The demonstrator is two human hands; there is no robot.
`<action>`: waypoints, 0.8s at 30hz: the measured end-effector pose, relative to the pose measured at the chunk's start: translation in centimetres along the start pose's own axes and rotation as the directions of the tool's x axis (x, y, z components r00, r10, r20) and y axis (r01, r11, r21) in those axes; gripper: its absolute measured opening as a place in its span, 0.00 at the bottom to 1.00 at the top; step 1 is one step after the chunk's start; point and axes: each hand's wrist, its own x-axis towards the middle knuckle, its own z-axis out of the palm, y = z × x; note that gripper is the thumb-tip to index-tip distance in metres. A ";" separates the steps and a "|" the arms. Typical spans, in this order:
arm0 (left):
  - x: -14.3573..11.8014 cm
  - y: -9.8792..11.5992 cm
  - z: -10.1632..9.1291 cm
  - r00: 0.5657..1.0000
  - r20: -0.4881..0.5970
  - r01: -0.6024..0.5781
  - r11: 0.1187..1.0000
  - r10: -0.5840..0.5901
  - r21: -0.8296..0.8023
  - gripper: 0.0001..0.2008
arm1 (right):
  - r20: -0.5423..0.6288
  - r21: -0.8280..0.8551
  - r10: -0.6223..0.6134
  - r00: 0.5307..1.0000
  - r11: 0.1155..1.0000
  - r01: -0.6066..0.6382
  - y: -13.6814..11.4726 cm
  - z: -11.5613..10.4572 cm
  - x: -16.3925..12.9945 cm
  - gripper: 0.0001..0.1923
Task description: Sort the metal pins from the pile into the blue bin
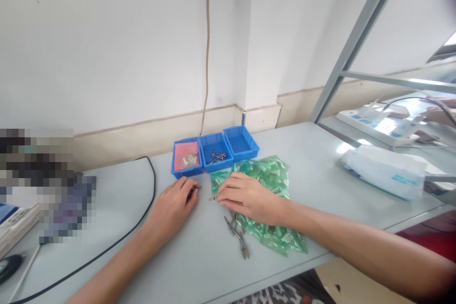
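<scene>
Pale grey table (320,152) against a white wall, three blue bins (214,150) at the back edge. Left hand (174,206) rests palm-down, fingers curled, pinching a small dark metal pin (195,189); pin lies near-level, long axis pointing right toward the right hand (245,197). Right hand lies flat, fingers together, on a pile of green packets (270,199). Loose pins (237,235) lie just below it.

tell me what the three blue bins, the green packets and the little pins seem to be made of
Three square blue bins: likely moulded plastic, matte, uniform colour. Small green packets: thin translucent film, glossy and crinkled. Short grey pins: probably metal, with a dull sheen.
</scene>
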 end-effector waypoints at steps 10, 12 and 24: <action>0.0 -0.7 0.0 0.999 -0.022 -0.035 0.999 0.035 -0.018 0.11 | -0.220 0.091 0.148 0.964 0.987 -0.131 0.1 -0.5 0.2 0.08; 0.0 -0.7 -0.2 0.999 -0.015 -0.034 0.999 0.033 -0.030 0.13 | -0.238 0.108 0.194 0.952 0.979 -0.172 0.1 -0.7 0.2 0.08; -0.5 -0.7 -2.8 0.976 0.130 -0.144 0.967 0.173 -0.212 0.14 | -0.216 0.135 0.303 0.928 0.951 -0.279 0.0 -1.2 0.4 0.08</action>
